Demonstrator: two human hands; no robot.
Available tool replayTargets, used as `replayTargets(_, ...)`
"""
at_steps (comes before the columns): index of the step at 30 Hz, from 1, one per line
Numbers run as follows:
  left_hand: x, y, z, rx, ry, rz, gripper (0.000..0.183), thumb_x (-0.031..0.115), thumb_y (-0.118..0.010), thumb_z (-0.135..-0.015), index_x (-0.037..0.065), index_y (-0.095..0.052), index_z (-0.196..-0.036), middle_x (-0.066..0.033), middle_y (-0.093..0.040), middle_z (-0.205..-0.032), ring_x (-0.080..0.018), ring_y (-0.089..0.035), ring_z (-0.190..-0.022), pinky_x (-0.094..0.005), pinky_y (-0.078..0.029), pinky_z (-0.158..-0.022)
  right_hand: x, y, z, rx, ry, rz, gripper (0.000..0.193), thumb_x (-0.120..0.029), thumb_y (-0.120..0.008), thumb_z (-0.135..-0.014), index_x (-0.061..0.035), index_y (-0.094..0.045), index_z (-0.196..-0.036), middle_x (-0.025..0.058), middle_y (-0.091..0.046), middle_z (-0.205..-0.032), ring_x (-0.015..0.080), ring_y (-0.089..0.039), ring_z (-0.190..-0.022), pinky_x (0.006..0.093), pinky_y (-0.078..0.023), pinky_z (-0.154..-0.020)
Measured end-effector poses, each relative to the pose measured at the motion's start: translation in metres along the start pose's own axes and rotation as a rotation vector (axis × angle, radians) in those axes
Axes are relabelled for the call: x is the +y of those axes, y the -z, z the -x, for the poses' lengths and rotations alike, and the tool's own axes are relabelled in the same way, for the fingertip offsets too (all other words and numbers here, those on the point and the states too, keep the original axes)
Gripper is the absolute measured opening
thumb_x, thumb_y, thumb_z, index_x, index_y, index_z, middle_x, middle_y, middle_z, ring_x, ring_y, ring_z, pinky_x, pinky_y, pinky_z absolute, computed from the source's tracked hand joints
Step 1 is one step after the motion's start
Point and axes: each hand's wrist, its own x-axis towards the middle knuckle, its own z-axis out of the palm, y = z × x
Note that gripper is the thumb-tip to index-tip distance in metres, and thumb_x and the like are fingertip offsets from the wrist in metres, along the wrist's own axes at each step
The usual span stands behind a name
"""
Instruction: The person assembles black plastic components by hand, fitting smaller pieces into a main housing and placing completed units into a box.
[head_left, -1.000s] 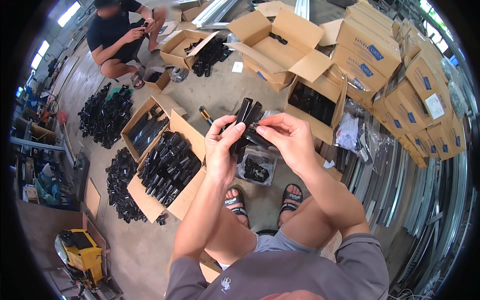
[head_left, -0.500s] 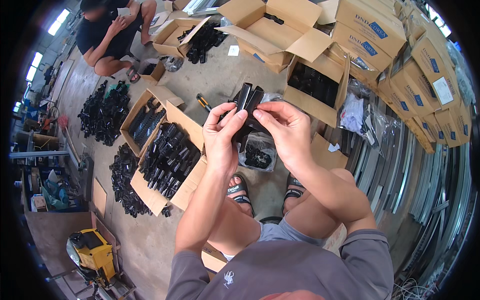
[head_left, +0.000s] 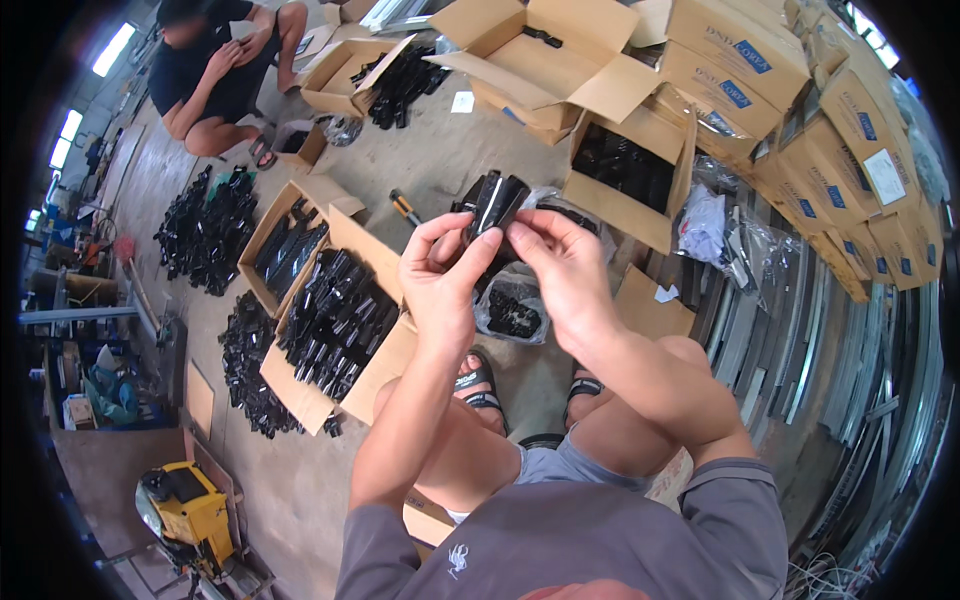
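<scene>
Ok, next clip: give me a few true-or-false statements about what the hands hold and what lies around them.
1. Both hands hold a black plastic part. True: the left hand and right hand pinch it together.
2. The open box left of the knees is filled with white parts. False: it holds black parts.
3. A clear bag of small black pieces lies on the floor below the hands. True.
4. The person is barefoot. False: they wear sandals.
</scene>
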Motion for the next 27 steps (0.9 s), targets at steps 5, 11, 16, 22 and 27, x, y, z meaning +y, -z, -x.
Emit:
replayTargets(5,0.000,0.001,0.001,0.035,-0.018,-0.021,0.031,-0.008,-0.074,-0.080,0.001,-0.063,-0.108,-0.0094,-0.071,-0.099,-0.0107,-0.064,-0.086,-0.0243,-0.052,-0.080,0.015,0.001,-0.004,0.026,0.155,0.165,0.020,-0.014,-0.065,-0.094,0.0038,-0.067,-0.103,0.0095,-0.068,-0.096,0.0123,-0.063,-0.086,0.0286,-0.049,-0.076)
replayTargets(11,-0.004,-0.002,0.002,0.023,-0.024,-0.026,0.029,-0.009,-0.073,-0.081,0.000,-0.062,-0.107,-0.0108,-0.071,-0.101,-0.0103,-0.065,-0.087,-0.0232,-0.051,-0.080,0.014,0.005,-0.003,0.050,0.258,0.349,0.021,-0.016,-0.064,-0.094,0.0034,-0.067,-0.103,0.0125,-0.066,-0.101,0.0204,-0.064,-0.092,0.0308,-0.048,-0.078)
replayTargets(16,-0.003,0.001,0.003,0.019,-0.053,-0.037,0.028,-0.008,-0.072,-0.082,-0.001,-0.062,-0.108,-0.0115,-0.071,-0.100,-0.0108,-0.065,-0.087,-0.0239,-0.052,-0.080,0.010,0.000,0.004,0.018,0.252,0.319,0.019,-0.013,-0.065,-0.092,0.0033,-0.068,-0.103,0.0118,-0.066,-0.103,0.0197,-0.064,-0.093,0.0292,-0.048,-0.077)
replayTargets(22,0.001,-0.001,0.003,0.048,-0.003,-0.011,0.024,-0.008,-0.070,-0.083,0.002,-0.063,-0.103,-0.0083,-0.072,-0.096,-0.0091,-0.065,-0.086,-0.0236,-0.049,-0.082,0.008,0.001,0.001,-0.014,0.120,0.114,0.018,-0.012,-0.067,-0.091,0.0027,-0.069,-0.101,0.0114,-0.067,-0.098,0.0187,-0.064,-0.092,0.0298,-0.049,-0.078)
replayTargets(27,0.001,0.005,0.001,0.042,0.004,0.015,0.028,-0.009,-0.071,-0.083,-0.001,-0.062,-0.107,-0.0132,-0.071,-0.102,-0.0120,-0.066,-0.090,-0.0249,-0.052,-0.082,0.006,0.003,-0.002,-0.015,0.324,0.434,0.019,-0.016,-0.068,-0.091,0.0010,-0.069,-0.100,0.0115,-0.067,-0.098,0.0203,-0.063,-0.093,0.0310,-0.049,-0.080)
